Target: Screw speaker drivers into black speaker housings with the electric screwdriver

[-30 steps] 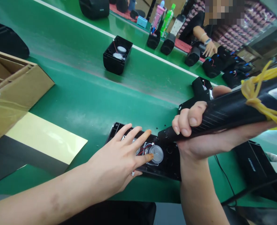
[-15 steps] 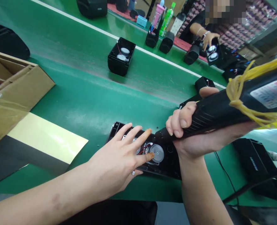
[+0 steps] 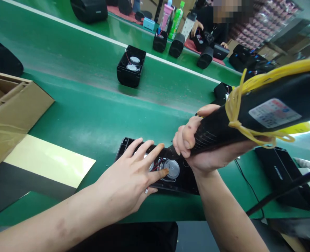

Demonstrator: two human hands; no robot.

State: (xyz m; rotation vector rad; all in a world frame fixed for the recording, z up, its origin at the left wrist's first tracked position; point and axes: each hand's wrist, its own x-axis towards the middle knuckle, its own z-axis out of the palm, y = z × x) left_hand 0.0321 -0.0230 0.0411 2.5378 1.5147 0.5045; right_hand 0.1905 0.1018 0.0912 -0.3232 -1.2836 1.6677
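A black speaker panel [image 3: 187, 183] lies on the green table close to me, with round metal speaker drivers [image 3: 173, 170] and red and black wires on it. Across it rests my left hand [image 3: 130, 175], fingers spread, one fingertip on a driver. A small white connector [image 3: 146, 190] shows by its thumb. My right hand [image 3: 194, 148] is wrapped round a black electric screwdriver [image 3: 215, 131], tied with yellow bands and bearing a white label. The tool slants down to the panel beside my left fingertips; its bit is hidden.
At left stand a divided cardboard box [image 3: 26, 101] and a cream-and-dark sheet [image 3: 49, 157]. An open speaker housing [image 3: 131, 66] sits mid-table. Black speaker cases [image 3: 283, 175] and a cable [image 3: 249, 183] are at right. Across the table, a co-worker [image 3: 212, 26] handles speaker parts near bottles [image 3: 176, 20].
The view has shifted slightly. My right hand and the screwdriver appear a little further left, still at the panel. My left hand keeps its pose. The co-worker's hands have moved left to other parts.
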